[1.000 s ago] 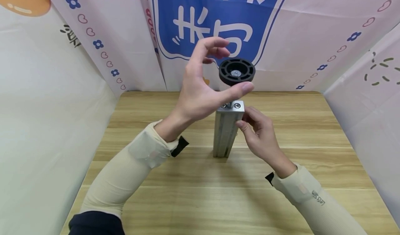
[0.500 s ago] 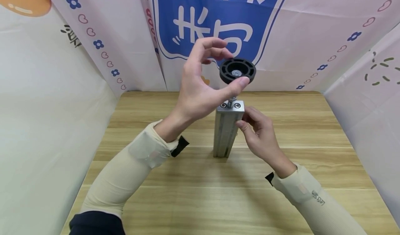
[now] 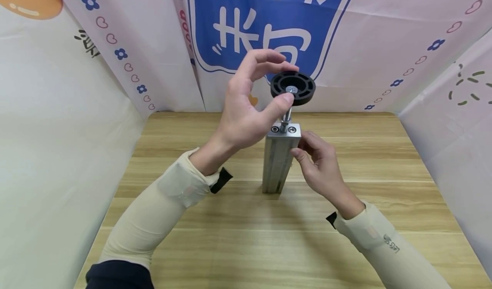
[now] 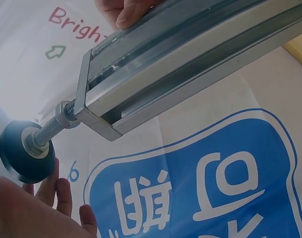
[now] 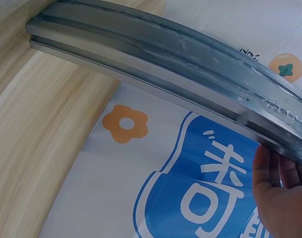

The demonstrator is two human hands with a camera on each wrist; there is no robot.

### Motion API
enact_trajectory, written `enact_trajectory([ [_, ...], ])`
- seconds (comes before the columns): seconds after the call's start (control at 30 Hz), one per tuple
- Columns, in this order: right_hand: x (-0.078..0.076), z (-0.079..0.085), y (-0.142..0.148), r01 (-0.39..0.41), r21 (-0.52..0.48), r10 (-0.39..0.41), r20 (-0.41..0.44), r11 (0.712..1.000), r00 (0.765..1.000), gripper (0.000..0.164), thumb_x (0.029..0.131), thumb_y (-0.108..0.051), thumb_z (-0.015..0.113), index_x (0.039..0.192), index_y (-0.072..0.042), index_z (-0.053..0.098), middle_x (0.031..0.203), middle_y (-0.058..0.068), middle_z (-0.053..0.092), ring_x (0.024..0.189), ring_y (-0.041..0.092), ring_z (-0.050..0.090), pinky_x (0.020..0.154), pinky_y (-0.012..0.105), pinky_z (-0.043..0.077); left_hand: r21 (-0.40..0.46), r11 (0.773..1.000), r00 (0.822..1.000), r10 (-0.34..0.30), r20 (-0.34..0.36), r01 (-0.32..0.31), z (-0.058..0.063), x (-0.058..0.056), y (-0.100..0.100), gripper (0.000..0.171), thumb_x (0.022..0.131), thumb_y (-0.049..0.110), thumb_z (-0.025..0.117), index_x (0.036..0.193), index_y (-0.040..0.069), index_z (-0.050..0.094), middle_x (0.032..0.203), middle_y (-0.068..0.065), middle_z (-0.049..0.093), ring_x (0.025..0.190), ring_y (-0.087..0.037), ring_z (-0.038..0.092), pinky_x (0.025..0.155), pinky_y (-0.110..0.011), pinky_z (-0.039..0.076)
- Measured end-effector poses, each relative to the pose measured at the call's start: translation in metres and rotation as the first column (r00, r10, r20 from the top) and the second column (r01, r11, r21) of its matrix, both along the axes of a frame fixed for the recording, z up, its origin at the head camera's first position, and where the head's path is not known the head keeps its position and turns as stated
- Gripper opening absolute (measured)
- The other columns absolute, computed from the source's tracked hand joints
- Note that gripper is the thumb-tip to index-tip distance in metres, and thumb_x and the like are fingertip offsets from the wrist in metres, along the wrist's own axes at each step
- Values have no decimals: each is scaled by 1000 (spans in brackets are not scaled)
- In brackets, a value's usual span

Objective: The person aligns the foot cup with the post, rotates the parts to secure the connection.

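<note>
An upright aluminium profile (image 3: 276, 163) stands on the table, with an end plate (image 3: 270, 134) carrying two screws on top. Out of that plate rises a threaded rod (image 4: 50, 130) with a nut (image 4: 66, 115), ending in a round black levelling foot (image 3: 307, 93). My left hand (image 3: 246, 105) holds the foot, thumb on the near side of its rim and fingertips along the far side. Lower down, my right hand (image 3: 322, 165) grips the profile near its top, with the thumb on its right edge. The right wrist view shows fingers (image 5: 262, 166) against the profile's slotted side.
The wood-grain table (image 3: 215, 242) spans the space below both hands. A printed cloth (image 3: 346, 45) with a blue sign hangs right behind the table, and pale cloth walls (image 3: 57, 131) stand at the sides.
My left thumb has slid left and inward along the foot's rim, while the fingers have reached right along its far side. The right hand and the profile have stayed put.
</note>
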State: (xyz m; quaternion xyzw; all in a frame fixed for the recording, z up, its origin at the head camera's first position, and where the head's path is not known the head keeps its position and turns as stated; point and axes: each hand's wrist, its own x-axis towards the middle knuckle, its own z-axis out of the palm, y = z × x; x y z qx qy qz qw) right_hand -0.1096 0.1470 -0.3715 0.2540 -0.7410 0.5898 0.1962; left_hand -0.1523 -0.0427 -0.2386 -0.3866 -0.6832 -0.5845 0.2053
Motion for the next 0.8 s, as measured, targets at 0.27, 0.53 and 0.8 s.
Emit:
enact_trajectory([
  [0.27,1,0,0,6,18,-6,14,1000,1000,25,97,7,65,122,8,68,94,9,63,81,13,56,71,21,50,-3,999,999,-41,35,41,0,1,-1,50,90,17,59,134,-8,53,132,-22,71,133,-24,62,128,-33,26],
  [0.53,1,-2,1,-6,8,6,6,1000,1000,25,98,5,65,122,8,68,96,7,63,82,12,56,72,21,50,-67,997,999,48,18,-47,2,1,-2,62,88,31,69,139,-2,56,135,-13,68,126,-14,57,112,-34,37],
  [0.8,0,-2,2,-7,23,7,12,1000,1000,25,99,0,65,123,6,69,96,5,62,82,12,55,71,20,49,-109,987,992,120,37,-115,4,2,0,79,76,27,89,141,3,51,124,-7,65,117,-11,55,104,-30,38],
])
